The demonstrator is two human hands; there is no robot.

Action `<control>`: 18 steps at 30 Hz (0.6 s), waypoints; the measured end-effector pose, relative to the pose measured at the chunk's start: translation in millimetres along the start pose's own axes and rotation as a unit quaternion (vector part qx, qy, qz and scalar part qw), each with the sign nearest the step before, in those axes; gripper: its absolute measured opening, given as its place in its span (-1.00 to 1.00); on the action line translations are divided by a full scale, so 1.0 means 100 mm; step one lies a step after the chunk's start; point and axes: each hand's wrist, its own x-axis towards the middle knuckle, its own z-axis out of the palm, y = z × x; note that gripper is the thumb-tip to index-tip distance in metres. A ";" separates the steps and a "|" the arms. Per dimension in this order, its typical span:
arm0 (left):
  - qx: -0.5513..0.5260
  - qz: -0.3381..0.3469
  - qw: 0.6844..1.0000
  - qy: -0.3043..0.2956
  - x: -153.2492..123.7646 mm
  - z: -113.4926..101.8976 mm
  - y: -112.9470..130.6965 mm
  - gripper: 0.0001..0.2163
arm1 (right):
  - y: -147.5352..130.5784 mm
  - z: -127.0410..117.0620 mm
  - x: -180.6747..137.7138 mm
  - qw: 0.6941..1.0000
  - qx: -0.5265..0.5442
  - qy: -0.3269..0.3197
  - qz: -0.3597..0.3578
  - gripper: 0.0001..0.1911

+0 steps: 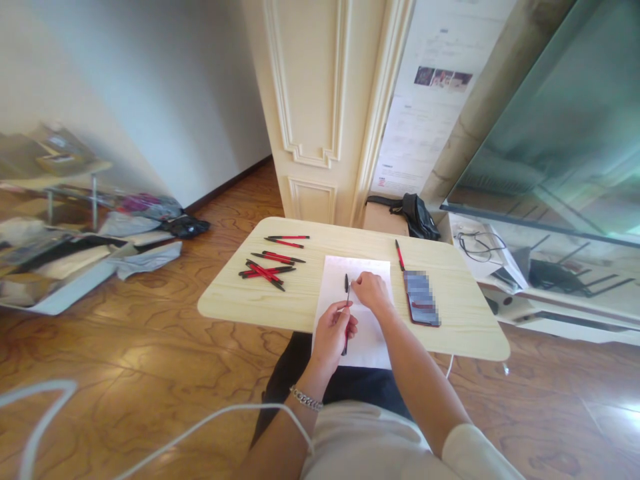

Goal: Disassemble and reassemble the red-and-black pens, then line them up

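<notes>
My left hand (333, 331) is closed round a red and black pen barrel (345, 341), over the white paper. From its upper end sticks a thin refill (349, 295). The fingertips of my right hand (371, 291) are pinched together at the top of that refill; any small part between them is too tiny to make out. A small black pen piece (346, 283) lies on the sheet of paper (370, 340), just left of the right fingertips.
Several red and black pens (267, 270) lie at the table's left. Right of the paper are a phone (421, 300) and one more pen (399, 255). A black bag (419, 217) sits behind the pale table (470, 327). A white cable (210, 427) crosses near my left arm.
</notes>
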 end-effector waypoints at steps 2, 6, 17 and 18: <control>-0.002 0.001 1.000 -0.002 0.00 0.01 0.00 -0.64 | 0.00 -0.01 0.01 1.000 0.006 0.003 0.003 -0.73; -0.009 0.002 1.000 -0.005 0.00 0.02 0.00 -0.64 | 0.02 -0.08 -0.01 0.998 0.065 0.021 0.002 -0.75; 0.001 0.005 1.000 -0.013 -0.01 0.12 -0.01 -0.68 | 0.15 -0.13 -0.62 0.907 0.406 -0.045 -0.100 -0.73; 0.003 0.004 1.000 -0.016 -0.02 0.13 -0.02 -0.68 | 0.15 -0.14 -0.62 0.903 0.418 -0.038 -0.093 -0.75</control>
